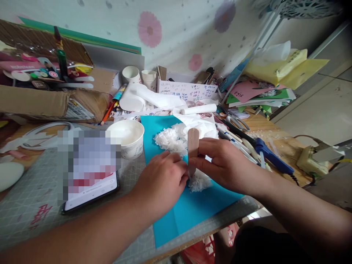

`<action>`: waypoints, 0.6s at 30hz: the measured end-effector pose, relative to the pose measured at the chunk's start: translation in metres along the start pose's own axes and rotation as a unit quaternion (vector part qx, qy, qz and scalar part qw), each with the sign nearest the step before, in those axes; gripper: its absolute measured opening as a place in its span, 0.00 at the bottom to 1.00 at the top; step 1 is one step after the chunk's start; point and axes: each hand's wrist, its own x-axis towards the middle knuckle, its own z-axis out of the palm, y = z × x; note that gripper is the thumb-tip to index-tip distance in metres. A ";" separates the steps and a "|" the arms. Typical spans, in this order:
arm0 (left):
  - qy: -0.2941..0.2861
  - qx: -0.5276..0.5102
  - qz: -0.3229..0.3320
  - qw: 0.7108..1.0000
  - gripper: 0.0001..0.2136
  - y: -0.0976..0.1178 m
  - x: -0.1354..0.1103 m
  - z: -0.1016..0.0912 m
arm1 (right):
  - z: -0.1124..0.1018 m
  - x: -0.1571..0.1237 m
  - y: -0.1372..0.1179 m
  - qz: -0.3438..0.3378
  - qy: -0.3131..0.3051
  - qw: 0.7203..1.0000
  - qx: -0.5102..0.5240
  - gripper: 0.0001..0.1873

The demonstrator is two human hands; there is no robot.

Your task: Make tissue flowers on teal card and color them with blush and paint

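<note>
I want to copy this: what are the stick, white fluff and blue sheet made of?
The stick looks like matte wood: flat, pale brown. The white fluff seems thin, dull tissue paper, crinkled. The blue sheet, flat and crisp-edged, may be smooth paper or card.

Looks like matt wood in the stick, rough crumpled paper in the white tufts, smooth matt paper in the blue sheet, smooth paper in the cup, wood on the tabletop.

Two hands, one wooden stick, one blue sheet, one phone.
</note>
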 end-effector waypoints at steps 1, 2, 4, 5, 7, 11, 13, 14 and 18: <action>-0.002 -0.004 -0.005 1.000 0.05 0.000 0.001 0.000 | 0.000 0.001 0.001 0.000 -0.001 1.000 -0.001 0.10; -0.003 -0.009 -0.010 1.000 0.05 -0.001 0.001 0.000 | 0.000 0.001 0.001 0.000 -0.002 1.000 -0.002 0.10; -0.007 -0.016 -0.018 1.000 0.04 -0.001 0.002 0.000 | 0.000 0.001 0.003 0.005 -0.001 1.000 0.000 0.11; -0.008 -0.019 -0.022 1.000 0.04 -0.001 0.002 0.000 | 0.000 0.000 0.004 0.010 0.002 1.000 0.008 0.11; -0.006 -0.019 -0.023 1.000 0.03 -0.001 0.003 0.000 | -0.002 -0.003 0.005 0.021 0.024 0.999 0.044 0.10; -0.005 -0.023 -0.017 1.000 0.04 -0.001 0.002 0.000 | -0.006 -0.014 0.005 0.018 0.083 0.986 0.143 0.08; -0.011 -0.030 -0.021 0.999 0.05 -0.001 0.003 -0.001 | -0.007 -0.020 0.004 -0.002 0.062 0.985 0.161 0.08; -0.014 -0.034 -0.025 0.999 0.05 -0.001 0.003 -0.002 | -0.006 -0.022 0.005 -0.010 0.051 0.986 0.156 0.08; -0.018 -0.040 -0.041 0.998 0.03 -0.001 0.005 -0.002 | -0.002 -0.029 0.009 -0.012 0.066 0.991 0.113 0.07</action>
